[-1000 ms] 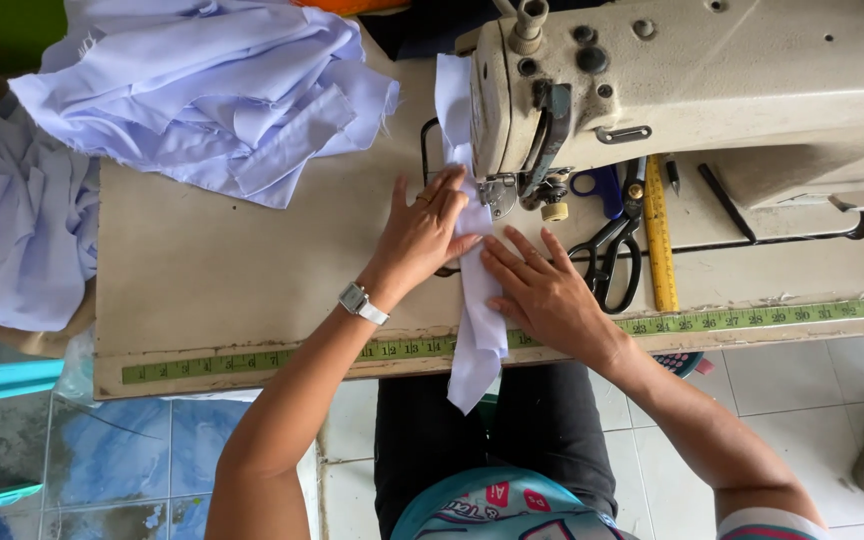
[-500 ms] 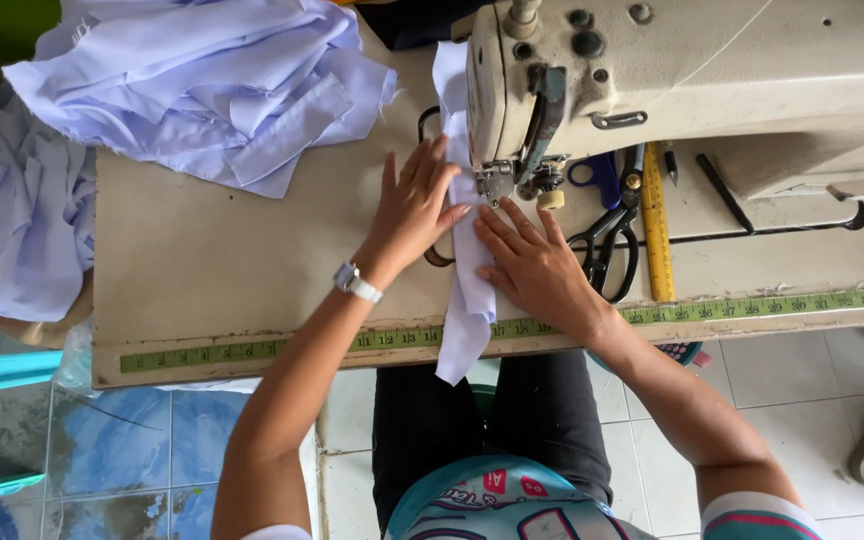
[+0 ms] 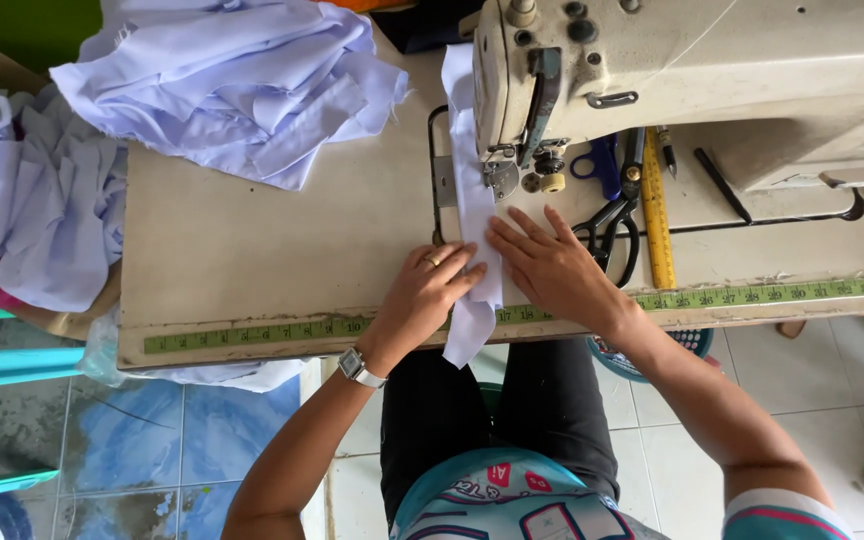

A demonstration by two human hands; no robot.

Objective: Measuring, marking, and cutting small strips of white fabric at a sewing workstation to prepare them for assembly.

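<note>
Low in the frame's centre, the left hand [image 3: 430, 290] and right hand [image 3: 549, 268] lie flat with fingers spread, pressing a white fabric strip [image 3: 474, 215] to the table [image 3: 252, 250], likely to keep it straight toward the sewing machine [image 3: 672, 70]. Black scissors [image 3: 614, 225] and a yellow ruler [image 3: 656, 215] crowd the right; a heap of pale cloth [image 3: 232, 80] fills the upper left.

Both hands, left hand [image 3: 430, 292] and right hand [image 3: 550, 268], press a white fabric strip [image 3: 474, 215] flat.
</note>
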